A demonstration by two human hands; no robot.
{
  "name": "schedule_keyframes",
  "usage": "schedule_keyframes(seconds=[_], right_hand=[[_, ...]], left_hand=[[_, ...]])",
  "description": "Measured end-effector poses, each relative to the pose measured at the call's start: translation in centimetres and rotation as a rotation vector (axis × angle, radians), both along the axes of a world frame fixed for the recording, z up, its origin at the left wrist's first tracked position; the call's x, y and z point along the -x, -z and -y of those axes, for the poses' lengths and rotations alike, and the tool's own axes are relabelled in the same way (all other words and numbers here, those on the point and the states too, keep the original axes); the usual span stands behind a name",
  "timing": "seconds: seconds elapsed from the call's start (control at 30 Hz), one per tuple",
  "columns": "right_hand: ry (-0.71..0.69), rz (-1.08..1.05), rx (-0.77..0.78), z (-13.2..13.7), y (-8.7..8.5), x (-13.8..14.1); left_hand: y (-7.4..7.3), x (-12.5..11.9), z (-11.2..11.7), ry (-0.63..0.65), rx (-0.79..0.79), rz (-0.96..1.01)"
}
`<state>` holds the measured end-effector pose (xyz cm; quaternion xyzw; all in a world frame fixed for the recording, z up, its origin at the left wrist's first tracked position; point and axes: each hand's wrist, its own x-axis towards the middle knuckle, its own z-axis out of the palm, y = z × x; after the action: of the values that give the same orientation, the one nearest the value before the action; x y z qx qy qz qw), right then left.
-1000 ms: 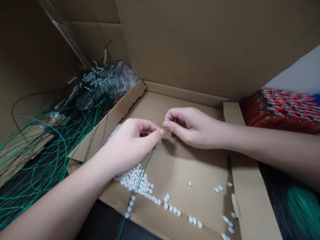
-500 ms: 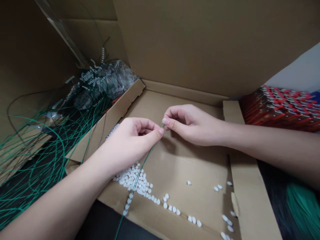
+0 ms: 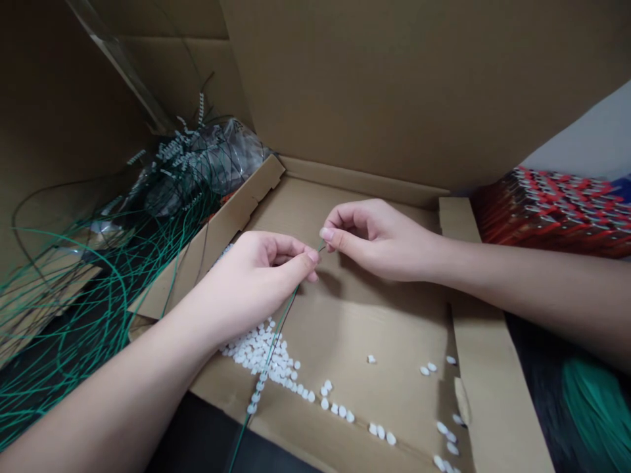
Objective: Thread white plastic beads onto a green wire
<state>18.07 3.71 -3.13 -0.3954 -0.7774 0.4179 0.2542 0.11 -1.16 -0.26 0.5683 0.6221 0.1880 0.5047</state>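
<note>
Centrally, the left hand (image 3: 269, 263) pinches a thin green wire (image 3: 282, 322) between thumb and fingers; just beside it, the right hand (image 3: 377, 240) grasps the same wire between thumb and forefinger, a short length spanning the small gap between the two hands. Below the left hand's grip, the wire slants down toward the wearer, a darker strand alongside, and carries a row of white beads (image 3: 256, 396) near the front edge of a shallow cardboard tray (image 3: 394, 315). Beneath the left wrist lies a heap of loose white pieces (image 3: 259, 348); others trail rightward below the grip. Well left of the grip spreads a tangle of green wires (image 3: 113, 282); well right, beyond the tray, stand stacked red articles (image 3: 566, 217).
</note>
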Motion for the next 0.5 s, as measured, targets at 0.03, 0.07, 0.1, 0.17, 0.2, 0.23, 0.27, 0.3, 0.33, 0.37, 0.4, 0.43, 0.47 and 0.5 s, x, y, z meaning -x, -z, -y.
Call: schedule_keyframes(seconds=[0.03,0.07,0.1,0.17,0.2,0.23,0.27,0.3,0.33,0.37,0.4,0.43,0.47,0.5], right_hand=[[0.004,-0.020,0.002,0.0,0.0,0.0],[0.004,-0.036,0.002,0.0,0.1,0.0],[0.000,-0.045,0.004,-0.1,0.1,0.0],[-0.008,-0.044,0.014,-0.2,0.2,0.0],[-0.007,-0.039,0.024,-0.3,0.3,0.0],[-0.001,-0.033,0.037,-0.4,0.3,-0.1],[0.014,-0.023,0.050,-0.5,0.3,-0.1],[0.035,-0.009,0.056,-0.6,0.2,-0.1],[0.057,0.017,0.047,-0.6,0.0,-0.2],[0.061,0.055,0.025,-0.5,-0.3,-0.3],[0.040,0.109,-0.004,-0.3,-0.8,-0.5],[-0.014,0.180,-0.042,0.0,-1.5,-0.7],[-0.121,0.256,-0.062,0.5,-2.3,-0.9],[-0.254,0.351,-0.054,1.0,-3.1,-1.2]], left_hand=[[-0.1,0.0,0.0,0.004,0.008,-0.002],[-0.1,0.0,0.0,0.008,0.010,-0.002],[-0.1,0.0,0.1,0.010,0.008,0.005],[-0.1,0.1,0.1,0.009,-0.006,0.031],[0.0,0.0,0.1,0.006,-0.013,0.044],[0.0,0.0,0.0,0.002,-0.016,0.057],[0.1,0.0,0.0,-0.008,-0.019,0.067],[0.1,-0.1,0.0,-0.021,-0.019,0.075],[0.2,-0.1,-0.1,-0.037,-0.022,0.083],[0.2,-0.2,-0.1,-0.056,-0.029,0.092],[0.2,-0.3,-0.1,-0.077,-0.035,0.103],[0.2,-0.3,-0.1,-0.096,-0.042,0.117],[0.2,-0.4,-0.1,-0.111,-0.052,0.133],[0.3,-0.4,-0.1,-0.120,-0.061,0.150]])
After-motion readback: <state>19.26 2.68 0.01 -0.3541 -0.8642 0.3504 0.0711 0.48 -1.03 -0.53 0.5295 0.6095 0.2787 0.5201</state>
